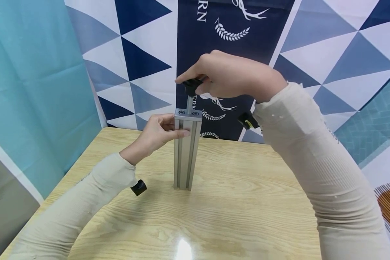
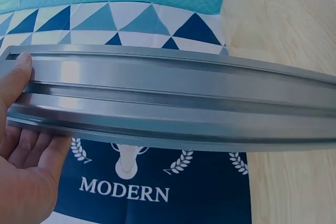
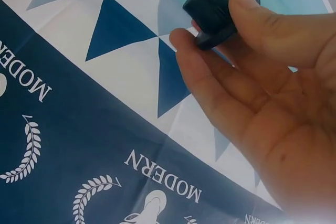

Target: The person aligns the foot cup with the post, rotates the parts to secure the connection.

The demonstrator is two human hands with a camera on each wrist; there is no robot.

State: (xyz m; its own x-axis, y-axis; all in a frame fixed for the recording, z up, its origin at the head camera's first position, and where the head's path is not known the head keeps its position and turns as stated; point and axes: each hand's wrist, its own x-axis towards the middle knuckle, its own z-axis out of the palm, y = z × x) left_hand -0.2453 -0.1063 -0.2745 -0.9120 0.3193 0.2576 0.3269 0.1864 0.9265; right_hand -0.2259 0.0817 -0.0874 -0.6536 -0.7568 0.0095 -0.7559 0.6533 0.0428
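A long grooved aluminium profile (image 1: 183, 159) stands upright on the table, with an end plate (image 1: 188, 115) and two bolts on top. My left hand (image 1: 154, 133) grips it near its upper end, thumb on the front face and fingers around the far side. From the middle of the plate rises a metal threaded stem (image 1: 189, 103) topped by a black levelling foot (image 1: 191, 87). My right hand (image 1: 229, 74) pinches this foot from above. In the right wrist view the thumb presses on the black levelling foot (image 3: 212, 11) and the fingers lie along its wide base.
The wood-grain table (image 1: 253, 195) spreads around the profile. Close behind hangs a blue-and-white patterned cloth (image 1: 149, 47), with a turquoise curtain (image 1: 35, 90) on the left. Small black devices (image 1: 138, 187) sit at both wrists.
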